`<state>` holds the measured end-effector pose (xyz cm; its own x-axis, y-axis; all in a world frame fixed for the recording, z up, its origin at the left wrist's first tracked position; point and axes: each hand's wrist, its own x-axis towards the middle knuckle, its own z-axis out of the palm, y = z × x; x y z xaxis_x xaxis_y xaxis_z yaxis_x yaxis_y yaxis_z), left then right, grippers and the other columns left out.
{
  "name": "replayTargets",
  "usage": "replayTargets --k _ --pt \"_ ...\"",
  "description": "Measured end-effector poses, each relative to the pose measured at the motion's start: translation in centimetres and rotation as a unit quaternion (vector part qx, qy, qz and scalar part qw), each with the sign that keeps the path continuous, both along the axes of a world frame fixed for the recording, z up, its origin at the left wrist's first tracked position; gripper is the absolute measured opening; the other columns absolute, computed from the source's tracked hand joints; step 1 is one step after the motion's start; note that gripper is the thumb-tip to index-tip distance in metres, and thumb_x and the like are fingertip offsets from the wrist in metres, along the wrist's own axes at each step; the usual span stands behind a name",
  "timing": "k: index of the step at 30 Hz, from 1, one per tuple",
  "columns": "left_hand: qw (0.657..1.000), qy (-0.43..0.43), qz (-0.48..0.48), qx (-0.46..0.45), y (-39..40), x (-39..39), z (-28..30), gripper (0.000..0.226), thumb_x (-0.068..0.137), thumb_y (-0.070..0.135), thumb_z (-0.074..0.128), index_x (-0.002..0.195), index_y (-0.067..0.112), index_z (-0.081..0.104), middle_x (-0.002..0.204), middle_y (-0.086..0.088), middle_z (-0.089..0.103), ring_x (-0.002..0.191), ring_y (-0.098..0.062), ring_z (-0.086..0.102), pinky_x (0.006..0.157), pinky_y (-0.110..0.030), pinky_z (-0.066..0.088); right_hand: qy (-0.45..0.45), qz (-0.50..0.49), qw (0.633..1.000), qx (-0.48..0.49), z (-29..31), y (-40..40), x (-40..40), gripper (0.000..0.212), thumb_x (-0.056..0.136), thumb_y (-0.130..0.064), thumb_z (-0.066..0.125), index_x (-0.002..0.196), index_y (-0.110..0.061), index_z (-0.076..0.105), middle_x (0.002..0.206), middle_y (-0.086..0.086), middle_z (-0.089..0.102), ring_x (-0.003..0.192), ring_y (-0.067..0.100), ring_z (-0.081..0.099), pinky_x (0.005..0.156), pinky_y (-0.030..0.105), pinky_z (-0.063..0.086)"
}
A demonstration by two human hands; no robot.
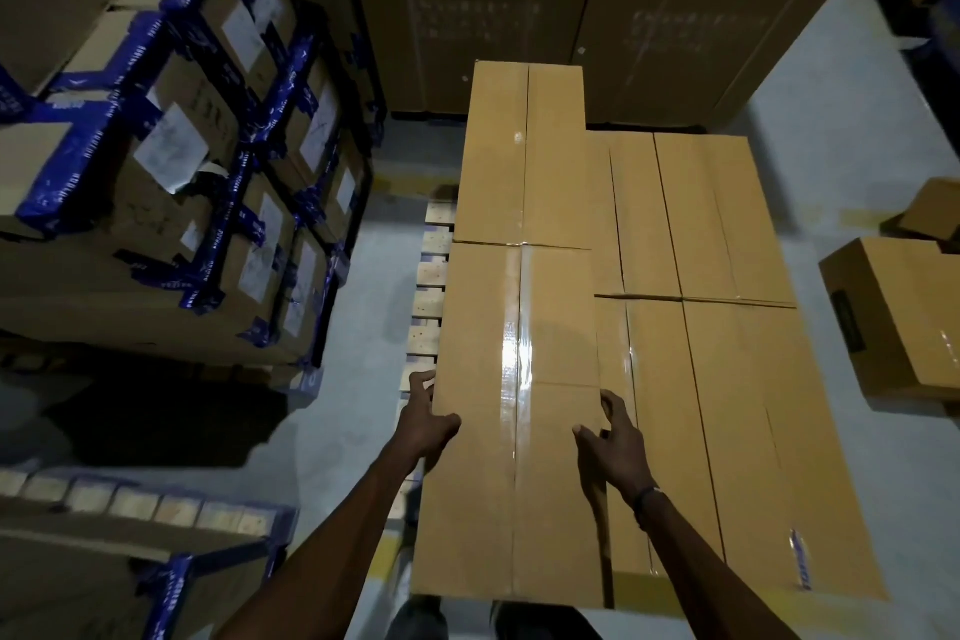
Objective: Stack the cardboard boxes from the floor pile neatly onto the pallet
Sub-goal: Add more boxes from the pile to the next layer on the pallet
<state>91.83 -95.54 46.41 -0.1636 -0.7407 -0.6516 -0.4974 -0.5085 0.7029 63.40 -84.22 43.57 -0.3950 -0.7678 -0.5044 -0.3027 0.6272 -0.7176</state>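
A long taped cardboard box (514, 431) lies on the upper layer at the near left of the pallet (430, 276). My left hand (428, 418) clasps its left edge, thumb on top. My right hand (615, 437) clasps its right edge, fingers curled over the side. A second upper box (522, 151) lies end to end behind it. To the right, a lower layer of boxes (727, 276) covers the pallet. The pallet's wooden slat ends show only along the left side.
A tall stack of boxes with blue tape (182, 146) stands close on the left. Large dark cartons (571, 5) form a wall behind the pallet. Loose cardboard boxes (898, 317) sit on the floor at right. Another blue-taped box (156, 561) is at the near left.
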Motion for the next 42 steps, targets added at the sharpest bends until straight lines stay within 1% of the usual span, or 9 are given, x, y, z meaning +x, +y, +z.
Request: replayTargets --k 4,12,18,22,27,29,33,37,42 --pt "1.0 -0.006 -0.002 0.004 0.0 0.0 -0.6 0.075 0.084 0.003 0.075 0.136 0.027 0.027 0.123 -0.002 0.058 0.106 -0.023 0.063 0.083 -0.032 0.054 0.003 0.003 1.0 0.005 -0.4 0.0 0.1 0.076 0.092 -0.017 0.075 0.156 -0.015 0.033 0.159 0.011 0.042 0.137 0.031 0.046 0.11 0.043 0.044" --pt "1.0 -0.014 -0.006 -0.006 -0.1 -0.1 -1.4 0.076 0.084 0.005 0.076 0.138 0.026 0.027 0.127 -0.003 0.058 0.109 -0.026 0.062 0.088 -0.036 0.054 0.008 -0.001 1.0 0.006 -1.1 -0.2 0.2 0.077 0.092 -0.015 0.075 0.156 -0.015 0.032 0.159 0.011 0.041 0.14 0.033 0.045 0.113 0.044 0.043" --pt "1.0 -0.015 -0.02 -0.017 0.2 -0.3 -1.1 0.078 0.089 0.007 0.075 0.147 0.022 0.024 0.13 -0.004 0.054 0.108 -0.021 0.055 0.087 -0.031 0.047 0.013 0.001 1.0 0.003 -1.0 -0.1 0.5 0.077 0.093 -0.014 0.074 0.157 -0.012 0.031 0.157 0.012 0.044 0.137 0.034 0.047 0.112 0.044 0.042" --pt "0.999 -0.008 -0.027 -0.032 1.1 0.0 -0.5 0.086 0.091 0.01 0.076 0.157 0.021 0.021 0.146 -0.008 0.05 0.12 -0.019 0.05 0.097 -0.032 0.045 0.014 0.006 1.0 0.011 -0.7 0.1 0.7 0.076 0.096 -0.016 0.071 0.158 -0.013 0.028 0.158 0.013 0.042 0.138 0.037 0.048 0.11 0.043 0.042" --pt "0.998 -0.029 -0.048 -0.041 3.0 0.7 -0.2 0.098 0.09 0.011 0.076 0.163 0.023 0.013 0.157 -0.008 0.043 0.139 -0.031 0.046 0.11 -0.041 0.044 0.002 0.002 0.999 0.033 -0.6 1.5 1.0 0.071 0.098 -0.02 0.067 0.158 -0.014 0.029 0.158 0.016 0.042 0.143 0.037 0.043 0.113 0.047 0.04" --pt "0.998 -0.037 -0.046 -0.033 3.7 1.0 -0.3 0.099 0.09 0.011 0.077 0.164 0.023 0.012 0.157 -0.009 0.043 0.138 -0.031 0.048 0.109 -0.04 0.044 -0.011 0.0 0.999 0.034 -0.5 2.2 1.2 0.071 0.099 -0.021 0.067 0.158 -0.015 0.029 0.158 0.016 0.042 0.145 0.036 0.04 0.115 0.048 0.039" --pt "0.998 -0.036 -0.047 -0.024 5.6 1.8 0.0 0.1 0.088 0.01 0.079 0.163 0.02 0.014 0.156 -0.009 0.045 0.134 -0.025 0.049 0.099 -0.027 0.041 -0.038 0.019 0.998 0.04 0.2 4.2 1.5 0.073 0.101 -0.023 0.064 0.161 -0.018 0.023 0.161 0.01 0.038 0.149 0.033 0.034 0.118 0.046 0.034" --pt "0.998 -0.031 -0.047 -0.019 6.5 2.1 0.1 0.104 0.085 0.007 0.08 0.163 0.021 0.014 0.152 -0.008 0.047 0.121 -0.016 0.048 0.095 -0.026 0.042 -0.054 0.045 0.997 0.035 0.7 5.6 1.8 0.076 0.102 -0.017 0.061 0.164 -0.023 0.017 0.163 0.004 0.036 0.149 0.031 0.034 0.117 0.044 0.032" --pt "0.998 -0.028 -0.042 -0.028 6.9 2.0 -0.1 0.103 0.082 0.003 0.081 0.161 0.021 0.018 0.148 -0.007 0.051 0.114 -0.014 0.049 0.09 -0.024 0.043 -0.042 0.047 0.998 0.024 1.4 6.4 2.3 0.076 0.102 -0.01 0.059 0.163 -0.021 0.017 0.164 0.004 0.034 0.149 0.031 0.033 0.118 0.044 0.031"
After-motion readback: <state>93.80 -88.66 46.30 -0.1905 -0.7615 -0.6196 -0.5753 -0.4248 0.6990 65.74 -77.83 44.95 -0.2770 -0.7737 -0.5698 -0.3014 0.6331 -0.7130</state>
